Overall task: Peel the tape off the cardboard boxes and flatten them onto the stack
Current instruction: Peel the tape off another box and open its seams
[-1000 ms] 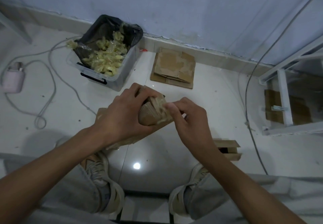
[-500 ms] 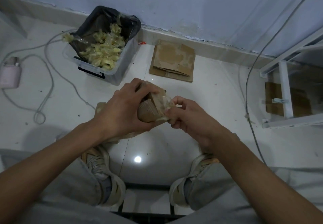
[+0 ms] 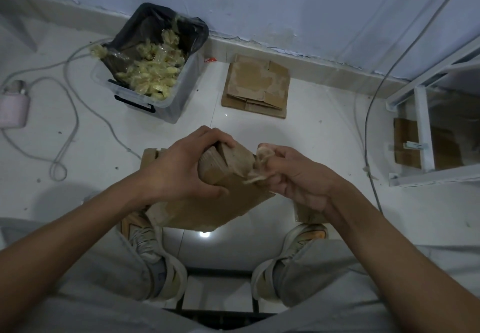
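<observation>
One head-worn wide-angle view looks steeply down, close over both forearms, facing the wall [image 3: 259,0] at twelve o'clock; shoes at six.

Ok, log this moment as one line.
step: peeling tape | left hand: grips cardboard box | right hand: pinches tape, partly off | stack: by wall | tape bin: nearly full

Matt brown cardboard is seen in the box [image 3: 228,166], its skin scuffed rough. Crinkled glossy film makes up the tape [image 3: 262,162]. A polished white tiled floor [image 3: 311,135] is shown, with a clear plastic bin [image 3: 166,99] lined in black plastic.
</observation>
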`<action>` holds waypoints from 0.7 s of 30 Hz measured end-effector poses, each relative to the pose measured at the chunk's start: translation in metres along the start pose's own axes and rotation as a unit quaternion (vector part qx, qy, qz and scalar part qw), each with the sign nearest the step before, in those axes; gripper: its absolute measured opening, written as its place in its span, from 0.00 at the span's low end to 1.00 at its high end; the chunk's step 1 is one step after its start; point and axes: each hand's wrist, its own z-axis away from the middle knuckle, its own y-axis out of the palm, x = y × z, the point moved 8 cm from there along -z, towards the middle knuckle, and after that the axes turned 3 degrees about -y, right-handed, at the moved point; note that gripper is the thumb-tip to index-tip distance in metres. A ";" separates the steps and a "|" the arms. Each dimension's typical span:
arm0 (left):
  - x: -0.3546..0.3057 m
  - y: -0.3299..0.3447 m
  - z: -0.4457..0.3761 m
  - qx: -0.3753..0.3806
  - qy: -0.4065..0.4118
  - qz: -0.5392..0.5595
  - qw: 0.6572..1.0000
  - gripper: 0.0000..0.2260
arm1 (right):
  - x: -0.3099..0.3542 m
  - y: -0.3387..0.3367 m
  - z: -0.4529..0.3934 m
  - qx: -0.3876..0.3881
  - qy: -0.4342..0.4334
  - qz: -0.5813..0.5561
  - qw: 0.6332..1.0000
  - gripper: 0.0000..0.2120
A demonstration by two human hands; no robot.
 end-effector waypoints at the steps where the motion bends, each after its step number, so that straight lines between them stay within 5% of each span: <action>1: 0.000 -0.004 0.001 -0.007 -0.006 0.021 1.000 0.34 | 0.004 -0.003 0.000 -0.003 -0.012 -0.046 0.999 0.13; 3: -0.003 -0.011 0.002 -0.025 -0.001 0.026 0.999 0.34 | 0.011 -0.013 -0.001 -0.038 -0.037 -0.066 0.996 0.13; 8: -0.003 -0.018 0.000 -0.069 0.011 0.004 0.998 0.35 | 0.021 -0.028 0.004 -0.212 -0.110 0.128 0.963 0.07; 13: -0.006 -0.014 -0.002 -0.079 0.025 -0.013 0.997 0.35 | 0.031 -0.021 0.012 -0.353 -0.240 0.365 0.827 0.02; 17: -0.005 -0.019 -0.003 -0.107 0.025 -0.024 0.994 0.34 | 0.039 -0.003 0.011 -0.328 -0.306 0.562 0.695 0.08; 21: 0.003 -0.031 -0.002 -0.133 0.011 -0.039 0.990 0.34 | 0.031 0.003 0.005 -0.281 -0.296 0.567 0.715 0.17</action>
